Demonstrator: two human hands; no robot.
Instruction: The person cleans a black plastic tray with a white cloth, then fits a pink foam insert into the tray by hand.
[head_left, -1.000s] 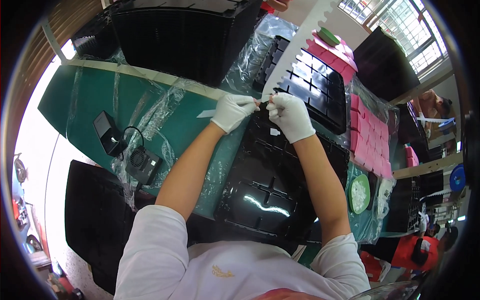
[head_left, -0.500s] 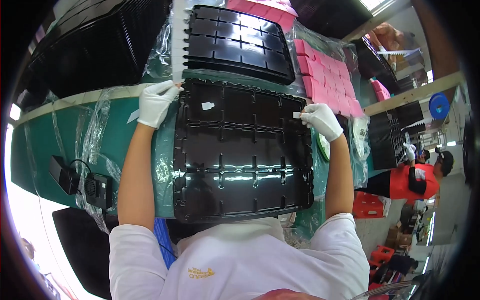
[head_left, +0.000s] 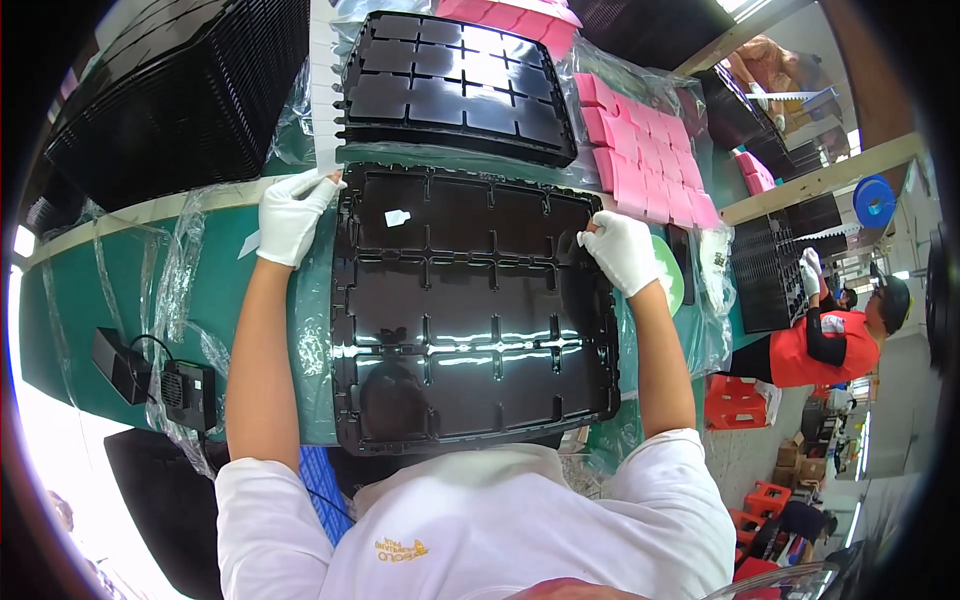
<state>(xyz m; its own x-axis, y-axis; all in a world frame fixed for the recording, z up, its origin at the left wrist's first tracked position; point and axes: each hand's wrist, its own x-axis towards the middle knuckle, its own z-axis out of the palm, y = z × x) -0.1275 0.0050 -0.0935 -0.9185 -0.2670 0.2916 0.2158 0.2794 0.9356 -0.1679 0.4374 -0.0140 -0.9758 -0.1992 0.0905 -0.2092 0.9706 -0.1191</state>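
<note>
A black plastic tray with shallow compartments (head_left: pixel 460 290) lies in front of me on the green table. A small white label (head_left: pixel 398 217) sits in its far left compartment. Beyond the tray's far left corner, my left hand (head_left: pixel 292 222), in a white glove, is closed in a pinch on a long white strip with a notched edge (head_left: pixel 326 110); one end shows below the hand. My right hand (head_left: pixel 622 252), gloved too, is closed over the tray's far right compartment. Its fingertips pinch a small white label, mostly hidden by the glove.
Another black tray (head_left: pixel 455 85) lies beyond mine, and a tall stack of black trays (head_left: pixel 190 110) stands far left. Pink folded pieces (head_left: pixel 645 155) and a green round dish (head_left: pixel 668 275) are at right. A small black device (head_left: pixel 190 395) lies left. A co-worker (head_left: pixel 825 335) stands far right.
My right hand has moved inward and slightly down, from the tray's right rim to over its far right compartment. My left hand keeps its pinch. The whole view has shifted slightly.
</note>
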